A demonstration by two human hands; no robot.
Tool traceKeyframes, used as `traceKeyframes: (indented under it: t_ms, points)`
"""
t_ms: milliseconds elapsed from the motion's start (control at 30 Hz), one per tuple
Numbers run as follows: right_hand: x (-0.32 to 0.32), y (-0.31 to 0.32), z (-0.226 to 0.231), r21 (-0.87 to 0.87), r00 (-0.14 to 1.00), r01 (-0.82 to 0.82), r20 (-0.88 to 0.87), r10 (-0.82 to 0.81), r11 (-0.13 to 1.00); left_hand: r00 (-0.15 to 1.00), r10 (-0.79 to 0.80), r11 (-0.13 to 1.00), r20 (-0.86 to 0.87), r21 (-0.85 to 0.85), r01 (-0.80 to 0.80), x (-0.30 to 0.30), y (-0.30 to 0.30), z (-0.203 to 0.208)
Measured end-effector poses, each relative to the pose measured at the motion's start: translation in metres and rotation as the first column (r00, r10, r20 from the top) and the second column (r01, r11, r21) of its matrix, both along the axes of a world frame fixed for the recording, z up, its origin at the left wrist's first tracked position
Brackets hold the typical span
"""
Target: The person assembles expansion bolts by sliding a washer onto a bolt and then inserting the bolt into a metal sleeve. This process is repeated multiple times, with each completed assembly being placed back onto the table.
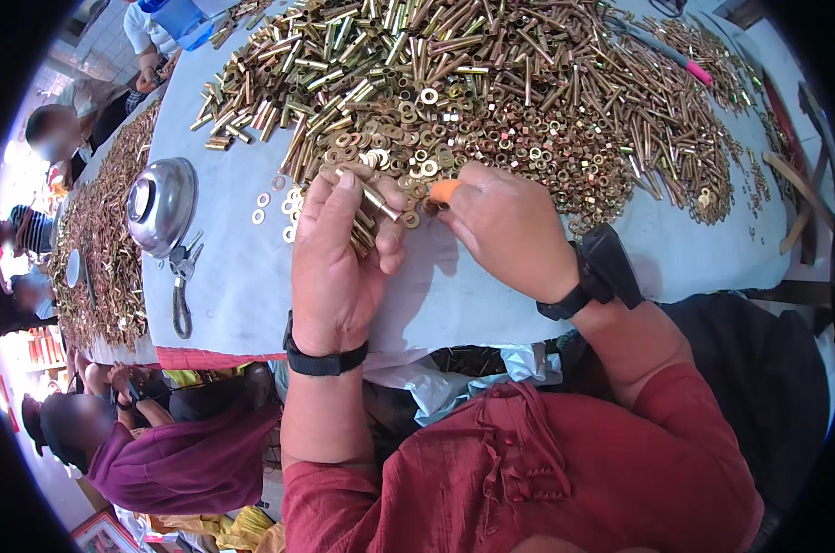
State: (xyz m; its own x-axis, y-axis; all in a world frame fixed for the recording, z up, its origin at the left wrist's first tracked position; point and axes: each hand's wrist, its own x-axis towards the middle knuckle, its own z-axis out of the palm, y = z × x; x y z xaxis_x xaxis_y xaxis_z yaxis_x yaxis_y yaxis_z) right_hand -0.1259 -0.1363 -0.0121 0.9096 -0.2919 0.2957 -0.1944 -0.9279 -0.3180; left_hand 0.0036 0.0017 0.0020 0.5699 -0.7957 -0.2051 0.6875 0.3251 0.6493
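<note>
My left hand is closed, palm up, around several brass-coloured metal sleeves at the near edge of the heap. One sleeve sticks out between thumb and fingers; more lie along the palm. Just to its right, my right hand has its fingertips pinched together, low over the cloth. An orange finger cot covers one of its fingers. What the pinch holds, if anything, is hidden. Flat washers lie right beyond both hands, with hex nuts to their right. Loose sleeves are piled behind.
A shiny metal bowl and keys on a dark cord rest at the left. Long thin metal pieces spread to the right, near a pink-tipped tool. Another heap lies farther left. A person in purple sits at lower left.
</note>
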Motion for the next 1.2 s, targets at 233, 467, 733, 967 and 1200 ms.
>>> traceKeyframes:
  t_ms: [233, 467, 733, 967, 1200]
  points:
    - [0.002, -0.019, -0.005, 0.091, 0.975, 0.084, 0.196, -0.101, 0.992, 0.909, -0.19, 0.952, 0.372, 0.296, 0.078, -0.006, 0.0, 0.005]
    - [0.006, -0.03, -0.001, 0.354, 0.948, 0.071, 0.266, -0.173, 0.933, 0.587, -0.348, 0.902, 0.731, 0.431, -0.002, -0.012, -0.003, -0.016]
    - [0.003, -0.011, 0.014, 0.957, 0.983, -0.084, 0.124, -0.132, 0.277, 0.566, -0.352, 0.877, 0.745, 0.474, -0.078, -0.015, -0.006, -0.011]
    - [-0.005, -0.014, 0.011, 0.844, 0.992, -0.078, 0.117, -0.039, 0.53, 0.597, -0.322, 0.896, 0.734, 0.44, -0.057, -0.016, -0.006, -0.01]
    - [-0.016, -0.037, 0.024, 0.499, 0.987, -0.134, 0.142, 0.071, 0.856, 0.711, -0.304, 0.91, 0.635, 0.415, 0.019, -0.015, -0.01, -0.003]
